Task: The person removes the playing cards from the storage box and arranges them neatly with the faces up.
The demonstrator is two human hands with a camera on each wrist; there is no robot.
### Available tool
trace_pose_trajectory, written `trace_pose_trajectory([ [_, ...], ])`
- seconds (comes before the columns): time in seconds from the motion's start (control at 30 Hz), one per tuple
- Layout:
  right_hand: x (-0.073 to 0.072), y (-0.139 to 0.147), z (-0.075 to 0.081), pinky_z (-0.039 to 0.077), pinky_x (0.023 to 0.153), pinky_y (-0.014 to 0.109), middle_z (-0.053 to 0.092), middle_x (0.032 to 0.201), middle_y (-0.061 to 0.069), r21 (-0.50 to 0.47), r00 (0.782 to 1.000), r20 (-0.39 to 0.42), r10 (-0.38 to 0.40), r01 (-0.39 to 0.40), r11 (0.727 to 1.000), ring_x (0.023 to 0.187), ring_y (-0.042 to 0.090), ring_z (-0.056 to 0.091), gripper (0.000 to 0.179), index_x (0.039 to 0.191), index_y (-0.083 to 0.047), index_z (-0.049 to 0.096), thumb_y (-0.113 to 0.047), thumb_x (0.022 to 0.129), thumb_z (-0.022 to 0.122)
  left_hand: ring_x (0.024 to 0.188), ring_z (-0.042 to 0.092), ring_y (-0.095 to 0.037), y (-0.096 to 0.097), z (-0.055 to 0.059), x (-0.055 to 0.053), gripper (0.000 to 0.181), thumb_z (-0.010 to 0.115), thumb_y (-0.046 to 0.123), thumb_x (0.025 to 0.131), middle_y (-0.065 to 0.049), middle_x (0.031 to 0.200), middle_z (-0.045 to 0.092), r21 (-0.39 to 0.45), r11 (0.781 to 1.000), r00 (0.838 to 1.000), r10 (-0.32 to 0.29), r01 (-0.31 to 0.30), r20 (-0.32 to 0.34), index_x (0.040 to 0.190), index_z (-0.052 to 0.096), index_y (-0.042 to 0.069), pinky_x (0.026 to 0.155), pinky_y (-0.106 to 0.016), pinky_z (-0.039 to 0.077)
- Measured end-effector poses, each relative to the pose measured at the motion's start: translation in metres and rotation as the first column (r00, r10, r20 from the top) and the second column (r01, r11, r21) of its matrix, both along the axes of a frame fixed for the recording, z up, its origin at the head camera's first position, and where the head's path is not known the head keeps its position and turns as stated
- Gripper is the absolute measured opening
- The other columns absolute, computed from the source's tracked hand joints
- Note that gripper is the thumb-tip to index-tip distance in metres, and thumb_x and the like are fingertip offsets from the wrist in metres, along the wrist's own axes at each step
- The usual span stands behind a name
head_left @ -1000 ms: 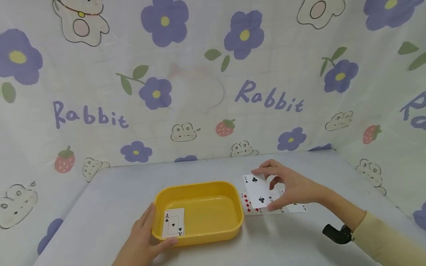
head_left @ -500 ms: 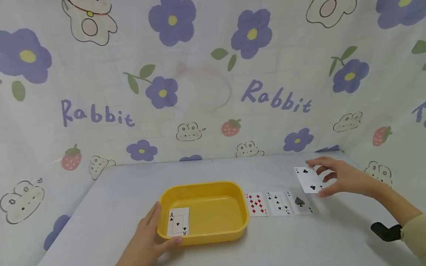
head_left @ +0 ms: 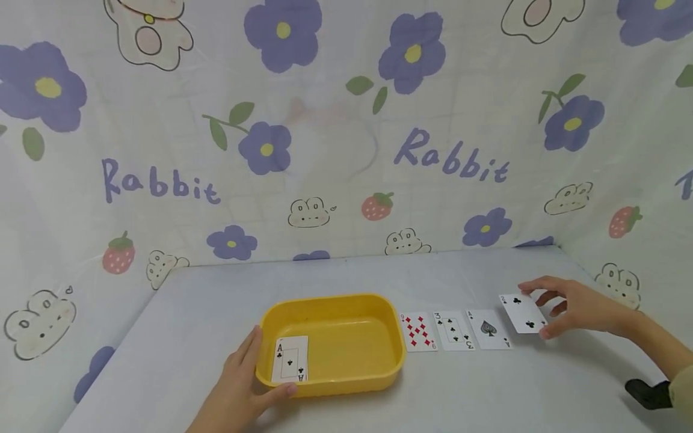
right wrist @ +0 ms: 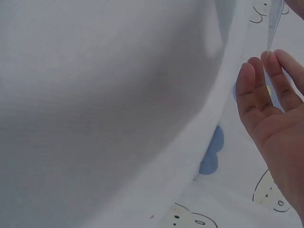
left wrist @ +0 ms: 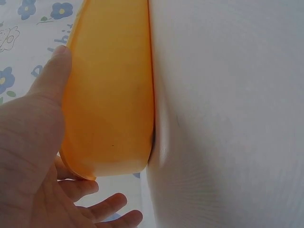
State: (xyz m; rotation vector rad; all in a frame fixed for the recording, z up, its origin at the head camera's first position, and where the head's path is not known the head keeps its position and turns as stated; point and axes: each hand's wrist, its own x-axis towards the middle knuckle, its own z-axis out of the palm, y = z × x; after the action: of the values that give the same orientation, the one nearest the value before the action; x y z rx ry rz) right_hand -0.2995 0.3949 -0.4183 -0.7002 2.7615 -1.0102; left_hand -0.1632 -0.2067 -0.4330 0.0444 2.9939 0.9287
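Note:
With thumb and fingers, my right hand (head_left: 579, 313) pinches a two of clubs (head_left: 524, 314) by its edges. This card is tilted a little above the table, just right of the ace of spades (head_left: 489, 331). In the right wrist view, the same card (right wrist: 274, 23) appears edge-on at the fingertips. My left hand (head_left: 238, 379) holds the near left corner of a yellow tray (head_left: 330, 390), thumb on the front rim and fingers along the left side. The left wrist view shows the tray's outer wall (left wrist: 109, 104) beside the thumb. An ace of clubs (head_left: 289, 358) lies face up inside the tray, at its left.
Right of the tray, a nine of diamonds (head_left: 418, 332) and a three of clubs (head_left: 453, 331) lie face up in a row with the ace of spades. A white cloth (head_left: 460, 391) covers the table. Behind it hangs a patterned curtain (head_left: 330, 138).
My right hand has carried the two of clubs rightward from above the row of cards, then lowered it beside the ace of spades. The left hand has stayed on the tray.

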Motion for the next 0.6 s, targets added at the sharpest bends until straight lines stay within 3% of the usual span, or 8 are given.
trace_pose_trajectory([
  [0.2, -0.002, 0.005, -0.012, 0.054, 0.082, 0.029, 0.054, 0.133, 0.013, 0.034, 1.0, -0.008, 0.025, -0.025, 0.999, 0.103, 0.017, 0.058, 0.086, 0.141, -0.005, 0.051, -0.031, 0.069, 0.09, 0.143, 0.022, -0.038, 0.0, 0.001, 0.0, 0.13, 0.068, 0.079, 0.066, -0.014, 0.162, 0.013, 0.004, 1.0, 1.0, -0.004, 0.004, -0.003, 0.159, 0.008, 0.011, 0.11, -0.058, 0.028],
  [0.47, -0.001, 0.001, -0.021, 0.051, 0.079, 0.026, 0.056, 0.127, 0.007, 0.106, 0.998, 0.043, -0.034, 0.029, 0.994, 0.102, 0.024, 0.054, 0.087, 0.139, -0.01, 0.054, -0.039, 0.065, 0.091, 0.142, 0.023, -0.038, 0.0, 0.003, 0.001, 0.13, 0.067, 0.08, 0.066, -0.015, 0.162, 0.013, 0.002, 1.0, 1.0, -0.002, 0.002, 0.004, 0.159, 0.008, 0.011, 0.109, -0.058, 0.029],
  [0.6, 0.0, 0.0, -0.023, 0.05, 0.078, 0.027, 0.056, 0.126, 0.007, 0.116, 0.999, 0.024, -0.032, 0.029, 0.993, 0.102, 0.026, 0.053, 0.088, 0.138, -0.01, 0.055, -0.04, 0.064, 0.091, 0.142, 0.023, -0.039, -0.001, 0.003, 0.001, 0.129, 0.068, 0.078, 0.067, -0.016, 0.162, 0.013, 0.0, 1.0, 1.0, -0.011, 0.011, -0.002, 0.159, 0.009, 0.009, 0.109, -0.058, 0.028],
])
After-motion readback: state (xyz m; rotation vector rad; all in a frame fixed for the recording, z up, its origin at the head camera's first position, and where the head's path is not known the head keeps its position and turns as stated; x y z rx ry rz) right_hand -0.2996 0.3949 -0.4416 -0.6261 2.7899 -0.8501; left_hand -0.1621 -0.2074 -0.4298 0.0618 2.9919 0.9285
